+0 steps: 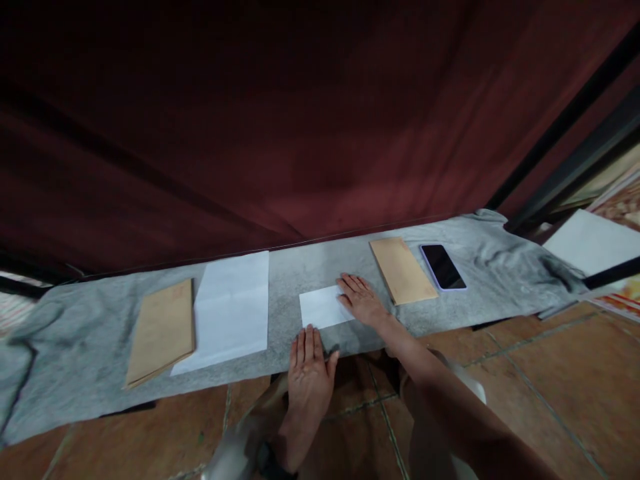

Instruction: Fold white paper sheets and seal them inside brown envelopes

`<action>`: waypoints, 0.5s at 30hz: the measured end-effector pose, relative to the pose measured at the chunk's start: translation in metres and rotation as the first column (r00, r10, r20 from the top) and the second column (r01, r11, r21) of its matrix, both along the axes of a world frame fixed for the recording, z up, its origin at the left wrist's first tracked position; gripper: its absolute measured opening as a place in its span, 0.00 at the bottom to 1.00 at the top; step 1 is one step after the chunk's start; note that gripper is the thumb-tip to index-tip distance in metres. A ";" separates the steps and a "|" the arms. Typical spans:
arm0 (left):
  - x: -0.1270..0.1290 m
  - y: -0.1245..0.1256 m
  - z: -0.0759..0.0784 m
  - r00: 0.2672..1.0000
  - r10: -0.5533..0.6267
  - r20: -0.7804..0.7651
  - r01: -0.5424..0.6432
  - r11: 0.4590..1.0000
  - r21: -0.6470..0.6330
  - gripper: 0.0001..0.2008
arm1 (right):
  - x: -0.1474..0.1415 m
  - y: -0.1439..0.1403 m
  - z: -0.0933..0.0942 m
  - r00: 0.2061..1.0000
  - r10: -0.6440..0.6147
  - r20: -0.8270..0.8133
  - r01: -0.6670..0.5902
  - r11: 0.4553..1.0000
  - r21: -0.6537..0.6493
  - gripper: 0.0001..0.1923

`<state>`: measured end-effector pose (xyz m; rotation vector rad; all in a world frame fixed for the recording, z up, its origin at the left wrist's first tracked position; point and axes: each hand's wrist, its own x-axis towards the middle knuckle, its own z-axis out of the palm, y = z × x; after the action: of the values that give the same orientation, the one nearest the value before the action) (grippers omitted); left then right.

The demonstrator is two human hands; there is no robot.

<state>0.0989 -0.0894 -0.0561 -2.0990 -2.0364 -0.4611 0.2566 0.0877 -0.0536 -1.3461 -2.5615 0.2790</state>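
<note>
Both flat, fingers spread: right hand [363,300] seemingly pressing folded paper [324,307], left hand [309,368] beside it.

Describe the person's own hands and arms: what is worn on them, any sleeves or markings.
Both are bare. The left hand and right hand wear no gloves and no rings that show, and the fingers are uncovered. The right forearm has no sleeve down to the picture's edge. A dark band sits at the left wrist, too dim to identify.

**Grey-covered tabletop**

The tabletop [300,267], under a grey cloth [490,247], crosses mid-frame. On it, left to right: envelope [161,331], white sheet [231,310], folded paper [323,307], second envelope [403,270], phone [443,267]. Both hands rest at the folded paper.
</note>
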 end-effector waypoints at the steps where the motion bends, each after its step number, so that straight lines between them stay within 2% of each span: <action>1: -0.001 0.002 0.003 1.000 0.000 0.002 0.000 1.000 -0.004 0.29 | 0.000 0.000 0.003 0.999 -0.037 -0.021 0.037 0.999 -0.014 0.26; 4: 0.004 0.013 0.008 1.000 -0.019 0.013 0.019 1.000 -0.019 0.27 | -0.002 -0.001 0.011 0.977 -0.196 -0.078 0.190 0.979 -0.079 0.23; 8: 0.019 0.031 0.007 0.998 -0.062 0.013 0.062 0.997 -0.041 0.26 | -0.005 -0.003 0.018 0.925 -0.370 -0.092 0.345 0.915 -0.210 0.19; 11: 0.027 0.040 0.006 0.998 -0.061 0.006 0.061 0.997 -0.051 0.25 | -0.007 -0.003 0.018 0.893 -0.441 -0.084 0.396 0.862 -0.317 0.17; 15: 0.033 0.046 0.012 1.000 -0.008 -0.005 0.007 0.992 -0.129 0.24 | -0.006 0.000 0.016 0.878 -0.465 -0.114 0.391 0.833 -0.392 0.14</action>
<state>0.1316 -0.0434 -0.0444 -2.1783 -2.1088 -0.3321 0.2503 0.0880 -0.0379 -1.8673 -2.0237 0.7830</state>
